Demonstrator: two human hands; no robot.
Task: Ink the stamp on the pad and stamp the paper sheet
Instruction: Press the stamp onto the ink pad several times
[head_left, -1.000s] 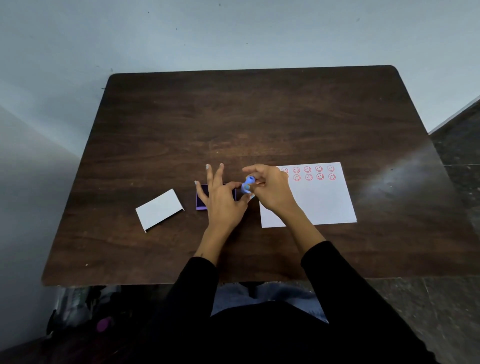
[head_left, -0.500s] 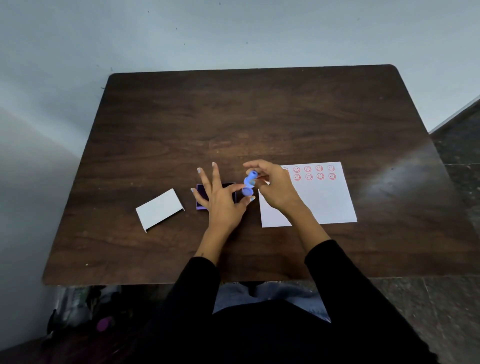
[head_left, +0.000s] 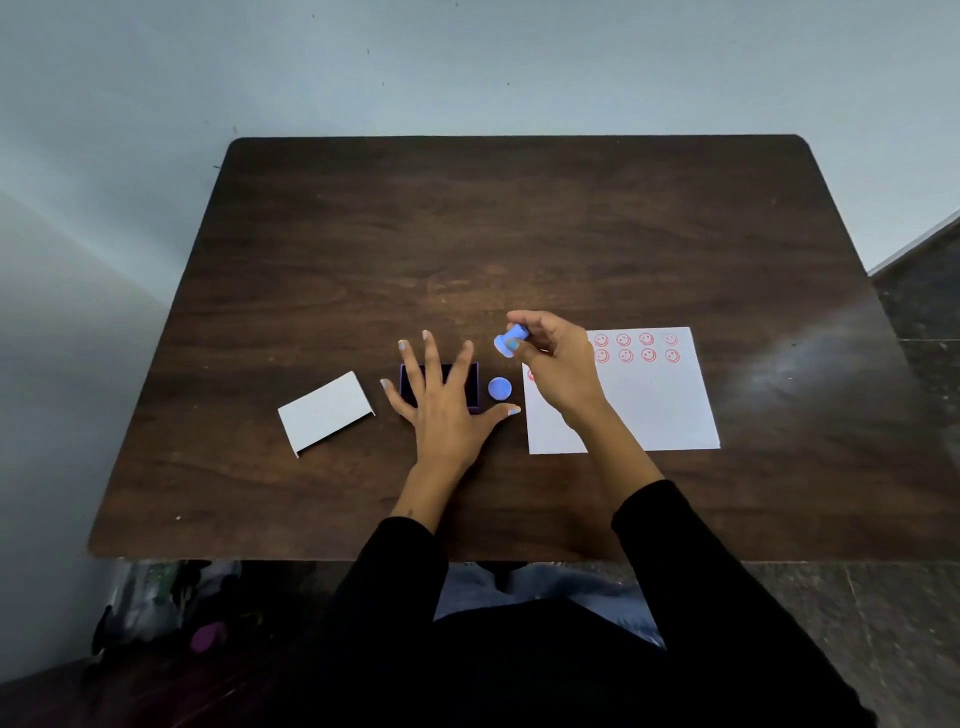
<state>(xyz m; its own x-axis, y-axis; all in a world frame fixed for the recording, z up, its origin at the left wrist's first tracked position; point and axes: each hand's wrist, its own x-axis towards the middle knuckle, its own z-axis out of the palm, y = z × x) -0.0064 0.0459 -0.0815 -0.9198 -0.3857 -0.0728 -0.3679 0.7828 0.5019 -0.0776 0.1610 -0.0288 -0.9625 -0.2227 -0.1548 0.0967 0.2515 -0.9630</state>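
My right hand (head_left: 561, 364) pinches a small blue stamp (head_left: 510, 343), tilted, in the air just left of the white paper sheet (head_left: 654, 405). The sheet carries two rows of red smiley prints at its top and one more at its left edge. A round blue cap (head_left: 500, 388) lies on the table between the sheet and the dark purple ink pad (head_left: 470, 387). My left hand (head_left: 441, 405) lies flat with spread fingers over the pad and hides most of it.
A white lid or card (head_left: 327, 410) lies left of the pad on the dark wooden table (head_left: 467, 234). The table's front edge runs just before my sleeves. A wall stands behind the table; dark floor shows at right.
The cap has come off the stamp and now lies on the table. My right hand has lifted the stamp up and slightly right. My left hand has flattened over the pad.
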